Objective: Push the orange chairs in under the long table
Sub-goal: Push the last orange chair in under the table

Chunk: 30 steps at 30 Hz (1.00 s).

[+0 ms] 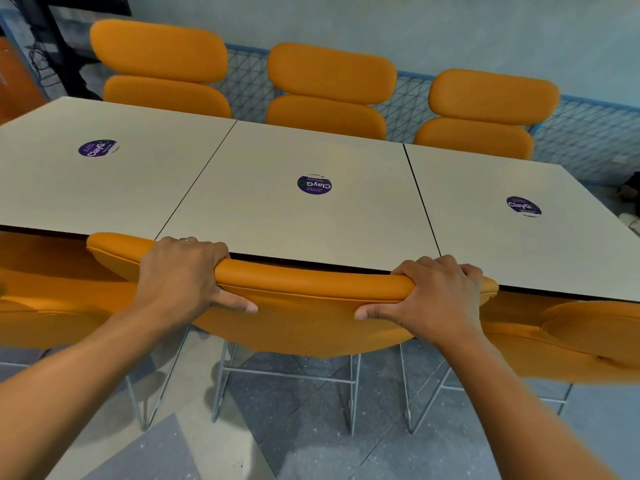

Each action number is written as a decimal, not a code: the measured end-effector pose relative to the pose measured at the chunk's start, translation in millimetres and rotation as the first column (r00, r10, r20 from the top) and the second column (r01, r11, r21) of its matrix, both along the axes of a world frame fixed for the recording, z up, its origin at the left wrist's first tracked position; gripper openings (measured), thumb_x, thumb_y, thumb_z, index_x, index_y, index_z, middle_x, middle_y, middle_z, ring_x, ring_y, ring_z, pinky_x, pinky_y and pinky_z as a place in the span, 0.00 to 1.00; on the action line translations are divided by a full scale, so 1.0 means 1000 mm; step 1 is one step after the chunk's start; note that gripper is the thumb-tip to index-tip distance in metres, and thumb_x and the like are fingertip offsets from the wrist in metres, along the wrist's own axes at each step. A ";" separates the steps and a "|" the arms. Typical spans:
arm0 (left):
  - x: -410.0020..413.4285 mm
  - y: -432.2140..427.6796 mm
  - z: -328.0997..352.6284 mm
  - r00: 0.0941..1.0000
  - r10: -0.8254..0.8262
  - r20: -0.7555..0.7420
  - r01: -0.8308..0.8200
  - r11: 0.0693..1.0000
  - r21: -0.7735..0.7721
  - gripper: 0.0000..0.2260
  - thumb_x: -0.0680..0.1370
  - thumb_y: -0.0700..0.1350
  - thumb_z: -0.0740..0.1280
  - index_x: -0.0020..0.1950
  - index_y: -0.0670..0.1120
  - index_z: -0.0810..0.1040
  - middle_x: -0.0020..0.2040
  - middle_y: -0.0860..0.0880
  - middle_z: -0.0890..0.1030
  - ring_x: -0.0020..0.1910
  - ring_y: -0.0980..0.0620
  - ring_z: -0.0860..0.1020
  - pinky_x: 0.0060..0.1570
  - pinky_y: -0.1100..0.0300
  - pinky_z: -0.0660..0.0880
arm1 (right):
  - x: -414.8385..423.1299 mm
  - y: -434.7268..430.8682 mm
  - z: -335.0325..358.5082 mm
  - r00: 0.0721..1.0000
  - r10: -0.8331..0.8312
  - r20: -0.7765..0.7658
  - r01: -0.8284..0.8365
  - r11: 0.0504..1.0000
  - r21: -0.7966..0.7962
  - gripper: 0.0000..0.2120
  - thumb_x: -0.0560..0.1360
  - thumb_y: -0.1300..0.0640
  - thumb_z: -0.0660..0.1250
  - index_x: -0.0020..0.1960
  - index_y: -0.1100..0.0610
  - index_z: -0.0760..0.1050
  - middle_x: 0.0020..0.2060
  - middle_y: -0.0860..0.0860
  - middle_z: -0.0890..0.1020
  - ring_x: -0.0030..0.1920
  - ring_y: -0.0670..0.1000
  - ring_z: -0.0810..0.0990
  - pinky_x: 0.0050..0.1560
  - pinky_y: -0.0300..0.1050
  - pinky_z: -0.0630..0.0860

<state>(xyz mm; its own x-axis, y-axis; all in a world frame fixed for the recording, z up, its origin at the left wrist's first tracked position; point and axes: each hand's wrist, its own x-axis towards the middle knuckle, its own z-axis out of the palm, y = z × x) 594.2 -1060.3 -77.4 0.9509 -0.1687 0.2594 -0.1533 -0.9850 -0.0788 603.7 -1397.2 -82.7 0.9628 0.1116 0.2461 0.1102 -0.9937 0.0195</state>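
Observation:
The long table [311,220] is made of three pale square tops side by side, each with a round purple sticker. The middle orange chair [304,306] on my near side stands with the top of its backrest touching the table's front edge. My left hand [183,271] and my right hand [436,292] both grip the top of that backrest, fingers over the far side and thumbs on the near face. Another orange chair [52,289] stands to its left and one more [571,341] to its right, both close against the table.
Three more orange chairs [332,88] stand along the table's far side, in front of a blue wire-mesh fence [588,133]. The chairs' grey metal legs [351,393] stand on a speckled grey floor near my feet. Dark equipment sits at the far left.

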 end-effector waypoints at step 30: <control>0.003 0.011 -0.001 0.993 -0.115 -0.015 0.116 0.992 0.040 0.37 0.56 0.85 0.48 0.39 0.57 0.75 0.31 0.58 0.74 0.34 0.54 0.73 0.39 0.54 0.67 | -0.022 -0.002 0.008 0.997 -0.019 -0.073 0.022 0.999 0.032 0.47 0.49 0.09 0.47 0.46 0.42 0.79 0.39 0.41 0.80 0.47 0.47 0.76 0.54 0.50 0.66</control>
